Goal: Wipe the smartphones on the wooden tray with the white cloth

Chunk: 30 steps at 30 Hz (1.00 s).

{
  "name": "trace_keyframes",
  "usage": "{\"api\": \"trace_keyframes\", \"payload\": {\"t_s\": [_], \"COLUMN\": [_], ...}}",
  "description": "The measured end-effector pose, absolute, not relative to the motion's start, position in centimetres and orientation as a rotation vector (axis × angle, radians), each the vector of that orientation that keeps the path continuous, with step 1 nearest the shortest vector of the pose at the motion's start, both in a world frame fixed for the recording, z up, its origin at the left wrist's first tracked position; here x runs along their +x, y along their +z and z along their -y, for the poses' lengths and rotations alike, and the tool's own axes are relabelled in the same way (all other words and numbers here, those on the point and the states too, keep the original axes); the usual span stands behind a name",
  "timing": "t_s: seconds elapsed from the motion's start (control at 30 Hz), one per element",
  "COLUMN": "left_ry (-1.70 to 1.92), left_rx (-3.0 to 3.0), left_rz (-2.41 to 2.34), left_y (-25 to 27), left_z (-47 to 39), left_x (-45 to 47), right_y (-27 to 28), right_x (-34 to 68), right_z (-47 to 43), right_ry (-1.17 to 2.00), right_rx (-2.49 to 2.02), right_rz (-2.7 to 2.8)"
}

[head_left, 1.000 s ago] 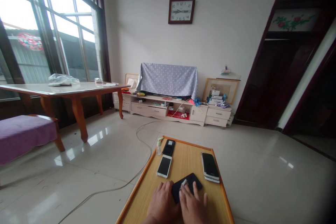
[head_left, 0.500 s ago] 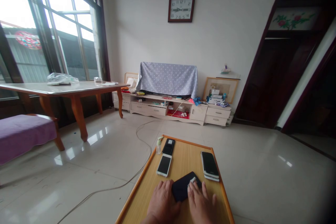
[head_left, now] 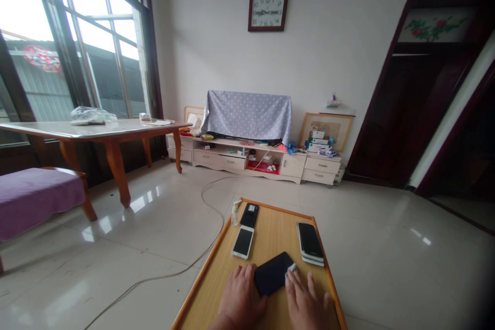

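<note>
A dark smartphone (head_left: 274,273) lies slanted on the small wooden table (head_left: 204,301) in front of me. My left hand (head_left: 240,296) is closed on its left end, with the thumb along the near edge. With the fingertips of my right hand (head_left: 305,294), I press a small white wipe (head_left: 292,268) against the phone's right end. Whether the wipe is cloth or paper, I cannot tell. Beyond the left hand lies a white phone (head_left: 243,242) with a dark screen. To the right, a stack of phones (head_left: 310,241) sits by the table's edge.
A small pump bottle (head_left: 235,213) and a black phone-like device (head_left: 249,215) stand at the table's far left corner. A cable (head_left: 166,276) runs over the tiled floor to the left. Farther off are a cloth-covered low cabinet (head_left: 218,161) and a larger table (head_left: 131,129).
My right hand has slid the white wipe to the right across the phone, toward its right end. The left hand stays on the phone's left end.
</note>
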State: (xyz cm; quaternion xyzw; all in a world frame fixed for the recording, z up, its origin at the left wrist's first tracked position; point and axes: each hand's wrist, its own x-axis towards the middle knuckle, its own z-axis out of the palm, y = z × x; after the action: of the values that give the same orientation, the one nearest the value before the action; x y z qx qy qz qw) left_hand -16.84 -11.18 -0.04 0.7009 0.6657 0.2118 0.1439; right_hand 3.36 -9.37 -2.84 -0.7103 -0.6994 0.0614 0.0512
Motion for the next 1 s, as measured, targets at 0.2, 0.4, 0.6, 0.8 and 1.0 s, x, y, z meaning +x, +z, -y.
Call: {"api": "trace_keyframes", "payload": {"t_s": [0.2, 0.4, 0.6, 0.8, 1.0], "left_ry": [0.607, 0.599, 0.64, 0.627, 0.626], "left_rx": [2.02, 2.03, 2.02, 2.033, 2.049], "left_rz": [-1.916, -1.898, -1.925, -1.887, -1.888], "left_y": [-0.2, -0.1, -0.2, -0.1, -0.4], "left_z": [11.0, 11.1, 11.2, 11.0, 11.0], "left_x": [-16.9, -17.0, -16.9, -17.0, -17.1], "right_y": [-3.9, -3.7, -2.2, -3.7, -3.9], "right_x": [-0.1, -0.5, 3.5, -0.5, 0.4], "right_z": [10.8, 11.0, 9.0, 10.8, 10.5], "right_ry": [0.169, 0.23, 0.154, 0.172, 0.217], "right_rx": [-2.003, -1.952, -2.119, -1.944, -1.981], "right_rz": [2.197, 2.223, 2.109, 2.237, 2.196]}}
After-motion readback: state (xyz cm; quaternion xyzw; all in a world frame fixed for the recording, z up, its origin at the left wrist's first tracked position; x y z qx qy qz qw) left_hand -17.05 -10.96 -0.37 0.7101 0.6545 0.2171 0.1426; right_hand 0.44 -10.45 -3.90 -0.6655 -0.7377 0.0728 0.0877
